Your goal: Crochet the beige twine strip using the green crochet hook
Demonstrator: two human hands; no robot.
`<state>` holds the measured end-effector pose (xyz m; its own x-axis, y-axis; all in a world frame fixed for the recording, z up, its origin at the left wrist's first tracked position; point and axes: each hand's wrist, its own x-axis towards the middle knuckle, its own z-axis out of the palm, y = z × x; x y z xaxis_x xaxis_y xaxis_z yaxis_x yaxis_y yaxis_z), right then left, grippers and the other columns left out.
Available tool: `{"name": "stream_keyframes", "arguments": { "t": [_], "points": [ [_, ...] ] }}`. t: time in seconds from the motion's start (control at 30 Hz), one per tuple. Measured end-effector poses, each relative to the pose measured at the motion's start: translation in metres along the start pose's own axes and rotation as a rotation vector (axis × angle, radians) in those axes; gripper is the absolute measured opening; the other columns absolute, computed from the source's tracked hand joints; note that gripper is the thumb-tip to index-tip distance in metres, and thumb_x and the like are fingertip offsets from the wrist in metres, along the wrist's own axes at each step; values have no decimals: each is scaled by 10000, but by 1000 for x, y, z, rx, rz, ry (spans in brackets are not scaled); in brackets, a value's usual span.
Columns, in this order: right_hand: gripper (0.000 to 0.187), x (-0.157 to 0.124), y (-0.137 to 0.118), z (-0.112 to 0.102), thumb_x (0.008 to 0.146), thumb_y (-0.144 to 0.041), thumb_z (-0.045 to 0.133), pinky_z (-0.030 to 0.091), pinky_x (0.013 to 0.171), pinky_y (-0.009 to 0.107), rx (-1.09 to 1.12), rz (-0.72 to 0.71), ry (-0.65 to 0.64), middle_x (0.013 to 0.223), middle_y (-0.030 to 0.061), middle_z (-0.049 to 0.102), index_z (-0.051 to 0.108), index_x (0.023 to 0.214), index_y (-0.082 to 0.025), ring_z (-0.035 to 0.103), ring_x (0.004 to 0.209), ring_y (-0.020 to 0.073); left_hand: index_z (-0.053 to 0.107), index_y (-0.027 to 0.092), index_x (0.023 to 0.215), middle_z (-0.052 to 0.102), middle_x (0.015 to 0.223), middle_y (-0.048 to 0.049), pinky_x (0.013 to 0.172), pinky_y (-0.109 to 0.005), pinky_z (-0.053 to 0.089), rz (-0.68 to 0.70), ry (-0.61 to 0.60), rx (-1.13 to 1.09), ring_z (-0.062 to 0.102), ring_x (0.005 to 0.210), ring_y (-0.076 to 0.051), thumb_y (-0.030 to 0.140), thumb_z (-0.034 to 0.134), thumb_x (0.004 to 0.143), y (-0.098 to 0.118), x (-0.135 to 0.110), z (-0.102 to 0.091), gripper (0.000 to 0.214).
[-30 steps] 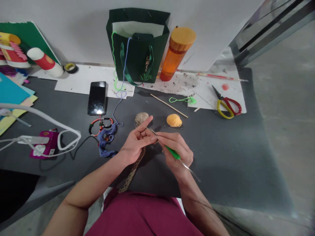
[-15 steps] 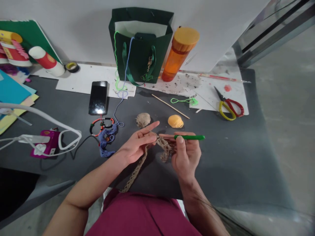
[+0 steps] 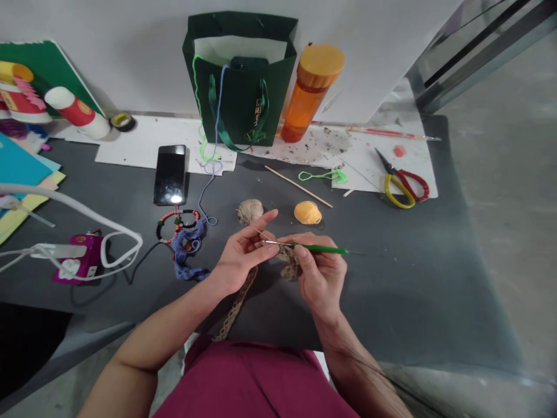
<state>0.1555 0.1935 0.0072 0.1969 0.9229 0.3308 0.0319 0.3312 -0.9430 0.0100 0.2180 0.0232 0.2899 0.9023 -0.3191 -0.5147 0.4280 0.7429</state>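
The left hand stands half open, its fingertips pinching the top of a strip of tan crocheted lace, which hangs below the hands and trails toward the body across the dark tabletop. The right hand curls around a slim green-handled crochet hook, its metal tip at the lace beside the left fingertips. A ball of tan twine sits just beyond the left hand.

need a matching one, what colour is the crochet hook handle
The slim crochet hook's handle is plain bright green, best seen in the head view.
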Motion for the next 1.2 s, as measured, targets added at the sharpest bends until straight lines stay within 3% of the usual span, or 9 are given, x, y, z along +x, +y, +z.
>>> {"name": "stream_keyframes", "arguments": {
  "t": [0.1, 0.17, 0.37, 0.53, 0.8, 1.0, 1.1, 1.2],
  "points": [
    [189, 0, -4, 1, 904, -142, 696, 638, 734, 350, -258, -250, 16, 947, 19, 821, 759, 995, -295, 778, 823, 190, 746, 259, 1256, 610, 693, 51, 714, -234, 457, -15, 5, -40, 529, 665, -78, 224, 924, 655, -2, -1, 3, 627],
    [250, -1, -4, 2, 884, -107, 709, 628, 709, 341, -338, -318, 56, 961, 10, 822, 767, 1008, -316, 771, 798, 182, 718, 250, 1301, 595, 672, 60, 693, -222, 445, -54, -1, -84, 513, 643, -71, 212, 915, 663, -3, -3, 5, 669],
    [155, -8, 0, 8, 908, -157, 702, 607, 760, 348, -115, -98, 157, 862, 1, 818, 771, 963, -284, 761, 778, 178, 643, 246, 1396, 603, 692, 66, 653, -198, 410, -152, -20, -186, 504, 637, -62, 173, 918, 653, 0, -6, 8, 795],
    [75, -15, 2, 5, 934, -252, 681, 631, 736, 345, -125, 59, 208, 881, 22, 808, 732, 989, -245, 783, 788, 193, 595, 295, 1443, 638, 738, 69, 706, -182, 447, -172, -17, -216, 542, 667, -58, 166, 923, 641, 1, -6, 6, 876],
    [94, -14, 3, -1, 986, -310, 597, 627, 641, 306, -198, 50, 248, 858, 19, 726, 671, 1002, -255, 754, 684, 166, 695, 240, 1326, 634, 724, 57, 643, -168, 453, -204, -64, -252, 548, 627, -51, 180, 907, 661, 3, -4, 2, 701],
    [101, -14, 8, -3, 1017, -330, 542, 621, 661, 328, -51, 175, 189, 856, 16, 748, 616, 1050, -270, 761, 705, 185, 727, 255, 1280, 747, 856, -18, 735, -251, 523, -269, -88, -223, 654, 733, -129, 250, 891, 673, -1, -1, -4, 630],
    [120, -12, 9, -2, 1038, -346, 491, 623, 676, 349, 86, 228, 154, 779, 1, 760, 588, 1050, -276, 767, 682, 196, 757, 241, 1222, 773, 878, -32, 707, -227, 521, -294, -101, -270, 666, 715, -120, 241, 903, 658, -1, 0, -3, 583],
    [133, -8, 9, -1, 1032, -370, 499, 598, 591, 313, 155, 287, 150, 686, -23, 740, 582, 1021, -266, 733, 557, 178, 784, 231, 1152, 787, 875, -28, 678, -202, 518, -322, -124, -330, 674, 696, -108, 232, 917, 638, 2, 0, -1, 531]
  ]
}}
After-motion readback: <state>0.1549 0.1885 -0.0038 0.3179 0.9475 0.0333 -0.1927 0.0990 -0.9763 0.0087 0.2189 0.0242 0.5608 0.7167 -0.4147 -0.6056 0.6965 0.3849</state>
